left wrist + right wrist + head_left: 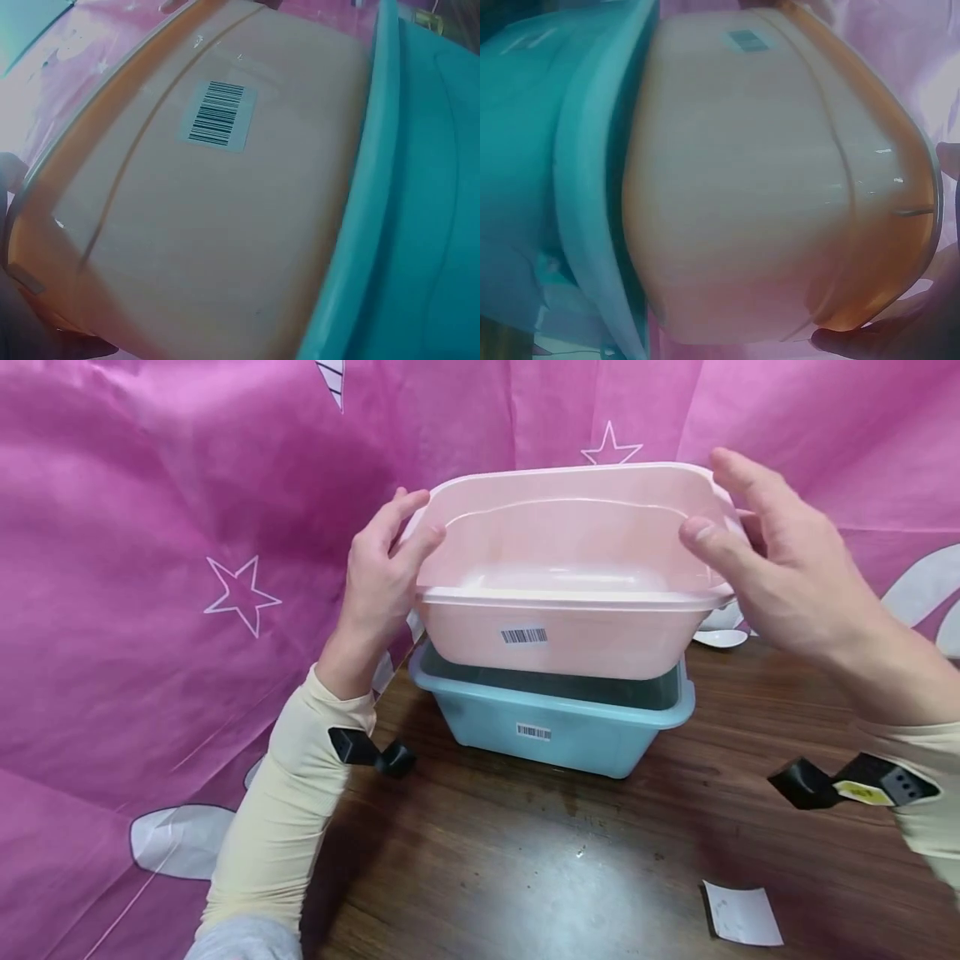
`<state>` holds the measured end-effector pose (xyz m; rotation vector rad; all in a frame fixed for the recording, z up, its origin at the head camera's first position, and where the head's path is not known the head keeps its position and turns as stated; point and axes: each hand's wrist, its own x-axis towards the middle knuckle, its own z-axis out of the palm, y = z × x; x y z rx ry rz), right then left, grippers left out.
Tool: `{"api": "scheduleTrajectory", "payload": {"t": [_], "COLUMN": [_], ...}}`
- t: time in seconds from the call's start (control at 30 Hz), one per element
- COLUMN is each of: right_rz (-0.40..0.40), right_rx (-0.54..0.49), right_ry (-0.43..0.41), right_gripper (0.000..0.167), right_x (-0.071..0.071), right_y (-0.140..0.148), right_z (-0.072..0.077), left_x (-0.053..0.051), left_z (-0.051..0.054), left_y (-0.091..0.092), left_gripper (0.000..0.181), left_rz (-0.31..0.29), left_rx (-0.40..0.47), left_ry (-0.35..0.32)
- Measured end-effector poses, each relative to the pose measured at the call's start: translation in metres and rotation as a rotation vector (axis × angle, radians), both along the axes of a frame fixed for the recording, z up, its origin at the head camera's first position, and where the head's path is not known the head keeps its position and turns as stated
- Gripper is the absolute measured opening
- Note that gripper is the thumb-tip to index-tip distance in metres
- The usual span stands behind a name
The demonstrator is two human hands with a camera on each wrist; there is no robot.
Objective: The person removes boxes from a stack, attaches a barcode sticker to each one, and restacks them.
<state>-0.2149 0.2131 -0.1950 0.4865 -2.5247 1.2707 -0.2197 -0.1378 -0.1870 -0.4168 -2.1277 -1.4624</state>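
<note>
Between both hands is a pink plastic basin (570, 639) with a barcode sticker on its near side. My left hand (381, 564) grips the left end of its rim, thumb over the edge. At the other end my right hand (787, 560) holds the rim, its thumb on the inner side. Directly below stands a blue basin (540, 727) on the table, also with a barcode. The pink basin's bottom overlaps the blue basin's opening; in the left wrist view the pink wall (217, 202) lies close beside the blue rim (367, 187). Some fingers are hidden behind the rim.
A white spoon (722, 638) lies on the wooden table (465, 843), right of the basins. Near the front right is a small white paper (742, 913). A pink-purple curtain (150, 610) with stars hangs behind and along the left.
</note>
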Motion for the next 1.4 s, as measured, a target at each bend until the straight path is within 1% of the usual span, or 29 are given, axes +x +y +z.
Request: {"api": "scheduleTrajectory", "payload": {"t": [0.1,0.17,0.37,0.47,0.67,0.8,0.9,1.07,1.4], "right_rz": [-0.006,-0.002,0.028,0.019,0.019,0.021,0.02,0.026,0.046], "right_rx": [0.02,0.019,-0.004,0.018,0.041,0.074,0.095,0.119,0.156], "right_ry": [-0.014,-0.015,-0.027,-0.009,0.026,0.048,0.064,0.084,0.062], "right_gripper": [0.069,0.069,0.069,0.069,0.068,0.07,0.071,0.072,0.073], "right_x": [0.009,0.012,0.02,0.024,0.028,0.03,0.031,0.032,0.032], "right_y": [-0.01,-0.014,-0.024,-0.027,-0.029,-0.029,-0.029,-0.03,-0.036], "right_z": [0.0,-0.001,-0.007,-0.011,-0.017,-0.023,-0.028,-0.036,-0.048], "left_x": [-0.001,-0.001,-0.003,-0.004,-0.006,-0.006,-0.006,-0.006,-0.005], "left_z": [-0.004,-0.007,-0.017,-0.021,-0.028,-0.033,-0.036,-0.042,-0.053], "left_y": [-0.003,-0.004,-0.006,-0.006,-0.005,-0.004,-0.005,-0.008,-0.016], "left_gripper": [0.046,0.047,0.048,0.047,0.047,0.047,0.048,0.047,0.049], "left_rz": [0.009,0.008,-0.014,-0.022,-0.019,-0.006,0.008,0.009,0.012], "left_rx": [-0.003,-0.006,0.026,0.04,0.018,-0.023,-0.084,-0.153,-0.243], "left_ry": [-0.015,-0.029,-0.047,-0.044,-0.049,-0.053,-0.067,-0.094,-0.141]}}
